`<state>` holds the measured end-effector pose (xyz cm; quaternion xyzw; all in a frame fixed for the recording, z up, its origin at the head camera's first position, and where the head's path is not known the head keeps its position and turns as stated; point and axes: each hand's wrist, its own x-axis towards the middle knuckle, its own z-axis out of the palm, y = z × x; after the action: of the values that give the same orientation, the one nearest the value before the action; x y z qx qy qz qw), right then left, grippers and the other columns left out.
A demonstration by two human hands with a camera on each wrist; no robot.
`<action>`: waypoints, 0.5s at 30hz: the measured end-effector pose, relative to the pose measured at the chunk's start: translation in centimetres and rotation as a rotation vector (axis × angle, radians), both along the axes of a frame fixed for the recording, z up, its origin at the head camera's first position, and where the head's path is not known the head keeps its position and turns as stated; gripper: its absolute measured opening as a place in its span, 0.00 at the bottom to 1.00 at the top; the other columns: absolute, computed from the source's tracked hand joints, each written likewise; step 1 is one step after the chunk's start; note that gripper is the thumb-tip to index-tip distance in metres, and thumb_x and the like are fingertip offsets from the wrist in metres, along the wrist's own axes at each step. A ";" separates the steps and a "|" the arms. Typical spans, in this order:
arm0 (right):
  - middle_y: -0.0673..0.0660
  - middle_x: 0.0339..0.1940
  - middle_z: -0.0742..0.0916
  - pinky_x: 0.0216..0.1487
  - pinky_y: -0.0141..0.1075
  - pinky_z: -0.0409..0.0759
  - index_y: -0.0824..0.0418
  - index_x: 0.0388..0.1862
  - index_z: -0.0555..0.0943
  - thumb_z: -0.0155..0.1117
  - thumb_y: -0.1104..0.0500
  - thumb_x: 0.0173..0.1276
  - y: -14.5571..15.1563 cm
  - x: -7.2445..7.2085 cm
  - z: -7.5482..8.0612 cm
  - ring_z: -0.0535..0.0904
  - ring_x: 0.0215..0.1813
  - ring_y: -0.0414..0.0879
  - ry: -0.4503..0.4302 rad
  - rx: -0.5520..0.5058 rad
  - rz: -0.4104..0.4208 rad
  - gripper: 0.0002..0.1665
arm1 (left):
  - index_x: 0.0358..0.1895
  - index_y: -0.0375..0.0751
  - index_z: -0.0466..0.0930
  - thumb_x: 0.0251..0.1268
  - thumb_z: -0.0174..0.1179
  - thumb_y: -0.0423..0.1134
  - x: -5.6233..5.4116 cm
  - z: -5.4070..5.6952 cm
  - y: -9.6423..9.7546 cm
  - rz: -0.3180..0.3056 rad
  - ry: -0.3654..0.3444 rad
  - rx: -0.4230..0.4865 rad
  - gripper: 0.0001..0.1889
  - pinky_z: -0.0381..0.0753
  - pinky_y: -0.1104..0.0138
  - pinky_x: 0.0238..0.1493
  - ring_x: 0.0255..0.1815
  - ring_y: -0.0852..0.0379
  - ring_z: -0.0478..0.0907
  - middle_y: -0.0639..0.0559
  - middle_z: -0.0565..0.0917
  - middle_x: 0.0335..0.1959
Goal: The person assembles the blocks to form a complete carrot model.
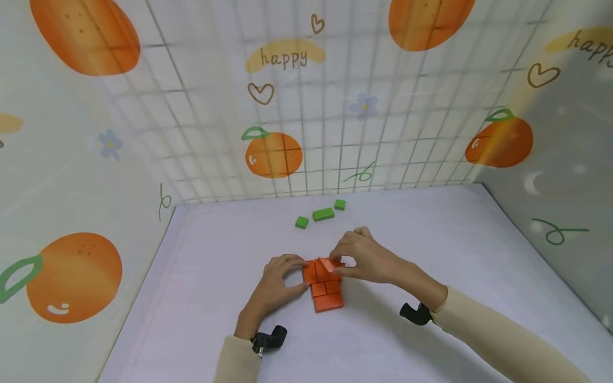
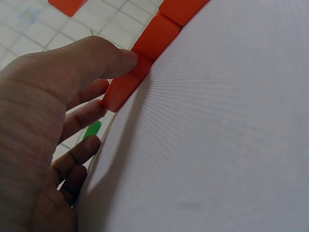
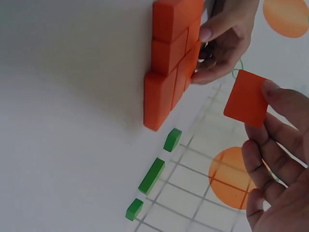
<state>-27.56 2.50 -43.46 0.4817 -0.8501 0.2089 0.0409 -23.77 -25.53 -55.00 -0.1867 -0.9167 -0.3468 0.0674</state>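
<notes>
Several orange blocks (image 1: 328, 302) lie flat against one another in stacked rows on the white surface. My left hand (image 1: 276, 282) is at the left side of the group, with thumb and index finger holding the end block (image 1: 309, 272) of the far row. In the left wrist view the thumb (image 2: 113, 60) presses that block's side; the other fingers stay off it. Above the far row, my right hand (image 1: 364, 257) pinches a separate orange block (image 3: 245, 98) between thumb and fingers. This block is tilted, showing a squarish face in the right wrist view.
Behind the orange group lie a long green block (image 1: 323, 214) and two small green blocks, one at its left (image 1: 301, 222), one at its right (image 1: 340, 205). Printed cloth walls (image 1: 215, 159) enclose the back and sides of the white surface (image 1: 383, 340).
</notes>
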 end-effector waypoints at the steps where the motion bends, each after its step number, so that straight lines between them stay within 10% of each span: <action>1: 0.41 0.38 0.87 0.58 0.47 0.62 0.52 0.42 0.88 0.76 0.50 0.61 0.1 0.3 0.0 0.76 0.46 0.38 -0.002 0.001 0.004 0.12 | 0.58 0.61 0.81 0.59 0.68 0.55 0.0 0.0 0.0 0.000 0.002 0.000 0.22 0.59 0.48 0.67 0.65 0.56 0.66 0.66 0.75 0.62; 15: 0.38 0.40 0.87 0.57 0.46 0.63 0.50 0.43 0.88 0.77 0.50 0.60 0.4 3.5 -1.1 0.74 0.46 0.37 -0.027 0.031 0.076 0.13 | 0.57 0.62 0.81 0.59 0.69 0.54 0.1 0.2 0.0 0.003 -0.009 0.009 0.22 0.59 0.48 0.68 0.65 0.57 0.66 0.67 0.75 0.61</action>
<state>-24.10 2.94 -44.60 0.5113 -0.8348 0.2036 0.0137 -23.65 -25.49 -54.75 -0.1835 -0.9157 -0.3516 0.0645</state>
